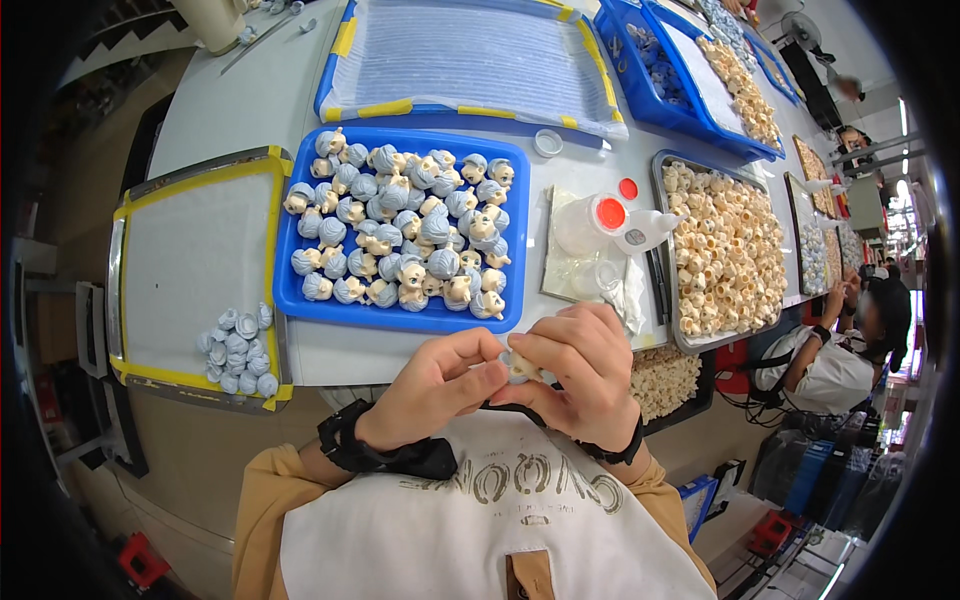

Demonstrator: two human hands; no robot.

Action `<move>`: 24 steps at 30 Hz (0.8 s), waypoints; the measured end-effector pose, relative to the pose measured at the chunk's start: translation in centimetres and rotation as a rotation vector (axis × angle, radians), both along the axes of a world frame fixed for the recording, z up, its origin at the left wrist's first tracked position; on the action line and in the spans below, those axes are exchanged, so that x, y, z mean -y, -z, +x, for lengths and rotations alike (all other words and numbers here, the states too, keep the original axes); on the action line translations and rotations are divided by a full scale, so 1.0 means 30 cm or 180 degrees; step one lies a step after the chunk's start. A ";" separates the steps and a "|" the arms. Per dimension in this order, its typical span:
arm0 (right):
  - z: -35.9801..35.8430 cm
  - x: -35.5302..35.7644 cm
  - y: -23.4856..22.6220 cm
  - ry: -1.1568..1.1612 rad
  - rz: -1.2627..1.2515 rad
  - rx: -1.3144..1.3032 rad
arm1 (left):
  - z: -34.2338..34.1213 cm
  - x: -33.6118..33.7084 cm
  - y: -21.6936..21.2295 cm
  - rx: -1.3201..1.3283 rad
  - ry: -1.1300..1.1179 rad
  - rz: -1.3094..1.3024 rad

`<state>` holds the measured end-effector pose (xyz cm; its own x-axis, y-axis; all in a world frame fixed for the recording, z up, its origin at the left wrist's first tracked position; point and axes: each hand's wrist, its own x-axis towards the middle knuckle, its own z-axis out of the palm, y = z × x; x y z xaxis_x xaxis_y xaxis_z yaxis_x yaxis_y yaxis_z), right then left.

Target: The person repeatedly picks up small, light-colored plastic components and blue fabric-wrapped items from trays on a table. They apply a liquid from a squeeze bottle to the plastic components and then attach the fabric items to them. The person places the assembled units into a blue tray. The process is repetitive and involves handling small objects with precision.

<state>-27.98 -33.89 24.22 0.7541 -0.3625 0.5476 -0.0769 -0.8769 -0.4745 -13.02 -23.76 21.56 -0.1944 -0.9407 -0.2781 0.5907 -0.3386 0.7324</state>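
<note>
Between the fingertips of both hands is a small doll head (522, 367), cream with some pale blue, held in front of my chest at the table's near edge. My left hand (437, 385) pinches it from the left and my right hand (580, 370) grips it from the right; the fingers cover much of it. Just beyond sits a blue tray (400, 318) of doll heads with blue-grey hair. To the right, a metal-rimmed tray (690, 345) is heaped with cream hollow head parts (725, 250).
A yellow-taped board (190, 265) at left bears a pile of blue-grey hair pieces (238, 352). A plastic-covered tray (470, 60) lies behind. White bottles with red caps (611, 213) stand right of centre. Blue bins (690, 80) are farther back. Another person (825, 365) works at far right.
</note>
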 end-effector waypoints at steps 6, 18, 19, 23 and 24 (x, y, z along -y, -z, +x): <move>-0.009 0.014 -0.003 -0.0118 0.0394 -0.0304 | 0.014 0.003 0.000 0.0084 0.0284 -0.0105; -0.325 0.121 -0.047 0.2779 0.0556 -0.0296 | 0.029 0.049 0.015 -0.0822 -0.1265 -0.0785; -0.354 0.135 -0.056 0.3196 0.0472 -0.0483 | 0.016 0.040 0.025 -0.0455 -0.1144 -0.0851; -0.495 0.187 -0.014 0.3502 0.0391 -0.1221 | 0.022 0.019 -0.061 -0.0086 0.0130 -0.0071; -0.510 0.190 -0.003 0.3490 0.0393 -0.1400 | 0.011 0.021 -0.065 -0.0013 0.0053 0.0014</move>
